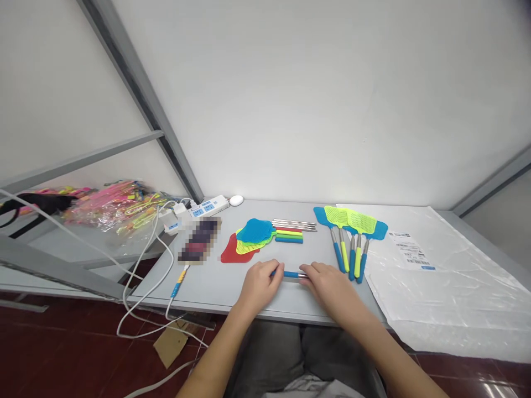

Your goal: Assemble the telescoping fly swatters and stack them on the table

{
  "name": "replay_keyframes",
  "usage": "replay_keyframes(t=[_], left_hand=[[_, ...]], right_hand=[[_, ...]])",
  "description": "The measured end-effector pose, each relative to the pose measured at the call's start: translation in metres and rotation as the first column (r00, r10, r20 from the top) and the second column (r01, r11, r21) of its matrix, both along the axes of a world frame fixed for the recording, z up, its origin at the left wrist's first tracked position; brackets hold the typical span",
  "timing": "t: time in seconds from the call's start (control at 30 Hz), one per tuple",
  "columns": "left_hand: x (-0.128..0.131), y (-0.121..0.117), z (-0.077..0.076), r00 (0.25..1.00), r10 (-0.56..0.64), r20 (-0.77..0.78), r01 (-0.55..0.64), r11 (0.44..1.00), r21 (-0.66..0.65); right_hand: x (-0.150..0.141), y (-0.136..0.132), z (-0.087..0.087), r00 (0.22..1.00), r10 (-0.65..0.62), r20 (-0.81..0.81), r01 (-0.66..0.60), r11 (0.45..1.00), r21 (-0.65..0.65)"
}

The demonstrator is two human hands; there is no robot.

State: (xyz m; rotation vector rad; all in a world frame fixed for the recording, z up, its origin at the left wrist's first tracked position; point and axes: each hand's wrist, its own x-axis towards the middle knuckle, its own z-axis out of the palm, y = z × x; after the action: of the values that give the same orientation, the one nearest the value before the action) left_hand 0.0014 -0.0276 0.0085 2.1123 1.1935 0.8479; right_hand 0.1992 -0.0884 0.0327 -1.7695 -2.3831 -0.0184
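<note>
Between my two hands lies a blue handle (291,274) with a metal rod (304,276) at its right end. My left hand (262,281) is closed around the handle's left end. The fingers of my right hand (326,284) pinch the metal rod. Just beyond are loose swatter heads in blue (255,230), yellow-green (249,250) and red (235,253), overlapping each other. Beside them are several metal rods (294,224) and loose handles, among them a blue one (289,240) and a yellow one (289,232).
Several whole fly swatters (350,221) lie to the right, partly by a white plastic bag (448,276). On the left are a blurred-out phone-like object (199,240), a cable (178,284), a power strip (209,206) and a white oval object (236,200). Bagged colourful items (116,204) sit beyond the table's left edge.
</note>
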Motion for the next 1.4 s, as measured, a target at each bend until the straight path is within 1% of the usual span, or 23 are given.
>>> replay_keyframes(t=[0.1, 0.17, 0.23, 0.27, 0.3, 0.37, 0.4, 0.43, 0.5, 0.57, 0.7, 0.8, 0.9, 0.97, 1.0, 1.07, 1.1, 1.13, 1.17, 1.23, 1.3, 1.33, 1.4], left_hand=[[-0.020, 0.015, 0.009, 0.995, 0.067, 0.068, -0.060, 0.993, -0.100], [-0.032, 0.026, 0.015, 0.992, 0.064, 0.109, -0.044, 0.984, -0.172], [-0.041, 0.036, 0.019, 0.980, 0.042, 0.196, 0.017, 0.957, -0.290], [-0.045, 0.041, 0.021, 0.958, 0.042, 0.285, 0.073, 0.921, -0.383], [-0.047, 0.045, 0.021, 0.917, 0.061, 0.395, 0.150, 0.863, -0.483], [-0.051, 0.051, 0.021, 0.788, 0.167, 0.593, 0.324, 0.705, -0.630], [-0.053, 0.053, 0.020, 0.728, 0.223, 0.649, 0.393, 0.640, -0.660], [-0.054, 0.054, 0.019, 0.692, 0.257, 0.675, 0.431, 0.603, -0.671], [-0.058, 0.054, 0.019, 0.664, 0.287, 0.690, 0.455, 0.578, -0.678], [-0.062, 0.052, 0.019, 0.650, 0.295, 0.700, 0.457, 0.584, -0.671], [-0.068, 0.050, 0.022, 0.602, 0.345, 0.720, 0.446, 0.603, -0.662], [-0.070, 0.051, 0.021, 0.598, 0.373, 0.709, 0.422, 0.606, -0.675], [-0.069, 0.049, 0.020, 0.588, 0.402, 0.702, 0.368, 0.640, -0.674], [-0.070, 0.042, 0.021, 0.630, 0.381, 0.676, 0.336, 0.652, -0.680], [-0.071, 0.038, 0.022, 0.685, 0.340, 0.645, 0.322, 0.653, -0.686], [-0.076, 0.026, 0.022, 0.812, 0.202, 0.547, 0.304, 0.654, -0.692], [-0.078, 0.020, 0.020, 0.856, 0.138, 0.498, 0.297, 0.658, -0.692], [-0.080, 0.015, 0.017, 0.875, 0.107, 0.472, 0.291, 0.662, -0.690], [-0.082, 0.009, 0.014, 0.872, 0.126, 0.473, 0.277, 0.669, -0.689], [-0.085, 0.001, 0.004, 0.810, 0.252, 0.530, 0.240, 0.681, -0.692], [-0.085, -0.004, -0.007, 0.680, 0.416, 0.604, 0.182, 0.702, -0.689], [-0.085, -0.005, -0.012, 0.610, 0.477, 0.633, 0.149, 0.716, -0.682], [-0.084, -0.006, -0.018, 0.511, 0.542, 0.667, 0.082, 0.741, -0.666]], right_hand=[[0.005, 0.005, 0.001, 1.000, -0.028, -0.001, 0.028, 1.000, -0.012], [0.002, 0.007, -0.003, 1.000, -0.018, -0.011, 0.017, 0.999, -0.034], [-0.005, 0.009, -0.007, 0.999, 0.012, -0.030, -0.014, 0.998, -0.058], [-0.010, 0.010, -0.010, 0.999, 0.028, -0.039, -0.031, 0.997, -0.067], [-0.015, 0.011, -0.012, 0.998, 0.039, -0.045, -0.042, 0.997, -0.069], [-0.025, 0.016, -0.015, 0.998, 0.057, -0.037, -0.058, 0.997, -0.052], [-0.029, 0.018, -0.016, 0.997, 0.069, -0.027, -0.070, 0.997, -0.031], [-0.033, 0.021, -0.015, 0.996, 0.086, -0.018, -0.086, 0.996, -0.003], [-0.039, 0.025, -0.010, 0.992, 0.128, -0.004, -0.127, 0.990, 0.058], [-0.046, 0.030, -0.002, 0.986, 0.168, 0.010, -0.168, 0.981, 0.102], [-0.062, 0.041, 0.010, 0.969, 0.245, 0.033, -0.247, 0.962, 0.116], [-0.071, 0.051, 0.013, 0.953, 0.301, 0.039, -0.303, 0.943, 0.136], [-0.072, 0.061, 0.015, 0.940, 0.338, 0.043, -0.340, 0.928, 0.151], [-0.071, 0.067, 0.018, 0.922, 0.386, 0.035, -0.387, 0.912, 0.134], [-0.070, 0.070, 0.021, 0.908, 0.417, 0.027, -0.417, 0.900, 0.122], [-0.070, 0.078, 0.026, 0.874, 0.485, 0.007, -0.484, 0.870, 0.096], [-0.071, 0.083, 0.029, 0.861, 0.509, -0.008, -0.506, 0.858, 0.090], [-0.072, 0.089, 0.030, 0.860, 0.510, -0.030, -0.506, 0.858, 0.088], [-0.073, 0.096, 0.030, 0.871, 0.488, -0.062, -0.482, 0.872, 0.092], [-0.079, 0.112, 0.025, 0.921, 0.358, -0.150, -0.345, 0.933, 0.106], [-0.088, 0.127, 0.012, 0.964, 0.200, -0.174, -0.189, 0.979, 0.081], [-0.094, 0.133, 0.003, 0.982, 0.140, -0.129, -0.134, 0.990, 0.051], [-0.106, 0.140, -0.013, 0.989, 0.140, -0.050, -0.140, 0.990, -0.002]])
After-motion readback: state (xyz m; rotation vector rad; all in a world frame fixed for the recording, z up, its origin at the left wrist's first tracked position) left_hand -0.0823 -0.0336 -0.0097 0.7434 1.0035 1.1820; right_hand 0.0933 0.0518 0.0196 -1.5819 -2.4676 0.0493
